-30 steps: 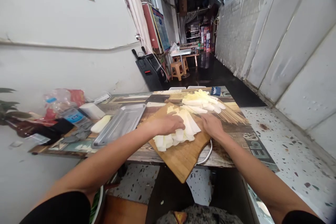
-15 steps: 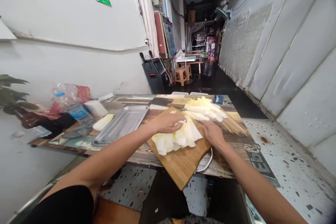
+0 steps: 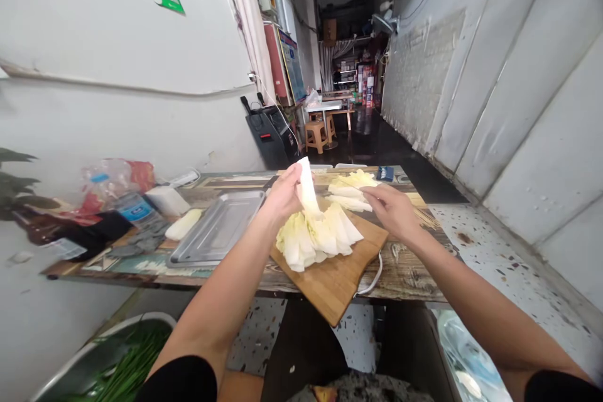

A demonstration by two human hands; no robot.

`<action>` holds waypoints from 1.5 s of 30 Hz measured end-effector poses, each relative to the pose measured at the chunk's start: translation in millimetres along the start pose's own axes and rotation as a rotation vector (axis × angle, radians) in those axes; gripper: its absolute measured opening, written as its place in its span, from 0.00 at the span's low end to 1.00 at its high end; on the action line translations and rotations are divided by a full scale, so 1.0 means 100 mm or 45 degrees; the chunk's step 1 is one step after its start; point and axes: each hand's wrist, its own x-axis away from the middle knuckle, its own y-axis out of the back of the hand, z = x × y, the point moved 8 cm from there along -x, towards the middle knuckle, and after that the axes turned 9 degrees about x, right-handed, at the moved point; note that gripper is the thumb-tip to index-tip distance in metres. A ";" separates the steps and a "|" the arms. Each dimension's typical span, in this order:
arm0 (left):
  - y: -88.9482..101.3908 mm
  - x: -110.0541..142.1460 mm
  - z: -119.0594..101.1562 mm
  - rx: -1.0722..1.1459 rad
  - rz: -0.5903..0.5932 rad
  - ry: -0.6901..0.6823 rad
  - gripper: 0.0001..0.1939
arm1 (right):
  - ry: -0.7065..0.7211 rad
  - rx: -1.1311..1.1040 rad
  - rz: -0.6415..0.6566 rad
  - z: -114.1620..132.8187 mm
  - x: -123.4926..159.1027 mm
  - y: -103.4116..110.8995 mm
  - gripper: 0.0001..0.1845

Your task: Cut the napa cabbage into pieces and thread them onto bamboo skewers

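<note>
My left hand point(image 3: 285, 191) is closed on a pale napa cabbage leaf point(image 3: 308, 188), raised upright above the cutting board. The thumb and fingers of my right hand point(image 3: 389, 204) pinch a thin bamboo skewer point(image 3: 351, 184) that points left toward the leaf, apart from it. Below them, overlapping cut cabbage leaves point(image 3: 320, 242) lie in a row on the wooden cutting board point(image 3: 330, 292). Behind my right hand is another heap of cabbage leaves point(image 3: 351, 185). Loose bamboo skewers point(image 3: 426, 217) lie on the table, partly hidden by my right hand and wrist.
A metal tray point(image 3: 219, 229) is left of the board, beside a pale cabbage piece point(image 3: 183, 224). Bottles, including a clear plastic bottle point(image 3: 136, 207), stand at the table's left end. A basin point(image 3: 66, 367) of green vegetables is at lower left. A dark blue packet point(image 3: 385, 173) lies at the back.
My left hand has lifted a cabbage leaf off the board. My right hand has risen from beside the board and now holds a skewer. The view has shifted slightly.
</note>
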 end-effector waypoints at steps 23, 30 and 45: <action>-0.13 0.35 0.23 -0.026 -0.021 0.256 0.21 | 0.138 0.225 0.150 0.24 0.15 0.05 0.17; -0.13 0.36 0.24 0.062 -0.042 0.328 0.19 | 0.170 0.191 0.114 0.27 0.16 0.05 0.17; -0.22 0.40 0.27 0.100 -0.064 0.345 0.14 | 0.134 0.195 0.138 0.26 0.18 0.08 0.18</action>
